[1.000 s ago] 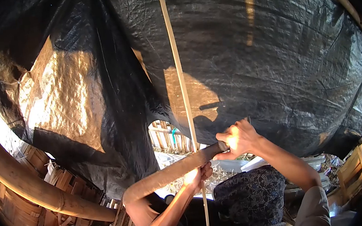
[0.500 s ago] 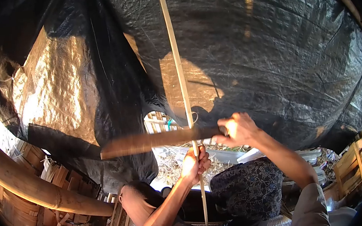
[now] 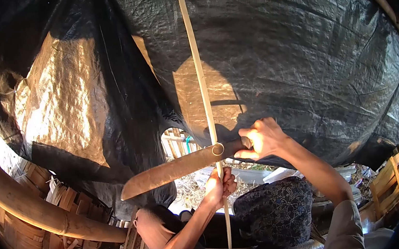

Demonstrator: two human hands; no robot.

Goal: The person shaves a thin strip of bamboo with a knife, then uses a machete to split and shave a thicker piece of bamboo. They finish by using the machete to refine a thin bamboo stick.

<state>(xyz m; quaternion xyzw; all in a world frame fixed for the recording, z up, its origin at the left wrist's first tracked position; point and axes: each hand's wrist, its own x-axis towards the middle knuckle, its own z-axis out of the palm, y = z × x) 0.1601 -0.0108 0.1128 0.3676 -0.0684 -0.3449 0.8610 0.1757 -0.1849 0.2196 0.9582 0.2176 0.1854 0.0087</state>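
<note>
My left hand (image 3: 220,186) is closed around a long, pale strip (image 3: 199,71) that looks like split bamboo. The strip stands nearly upright, its top end far above the hand and its lower end down by my lap. In my right hand (image 3: 263,139) is the dark handle of a machete (image 3: 170,173). Its broad, brownish blade crosses the strip just above my left fist, with the tip pointing left and slightly down. A thin curled shaving (image 3: 217,149) shows where blade and strip cross.
A black plastic sheet (image 3: 290,61) hangs in front of me. To the left, a thick bamboo pole (image 3: 38,212) slants past woven bamboo pieces (image 3: 19,236). More woven bamboo (image 3: 392,177) stands at the right. Dark patterned cloth (image 3: 274,211) covers my knee.
The machete's tip has swung downward, so the blade now slants where it was almost level. My right hand has shifted slightly right, and the strip has moved a little down and right.
</note>
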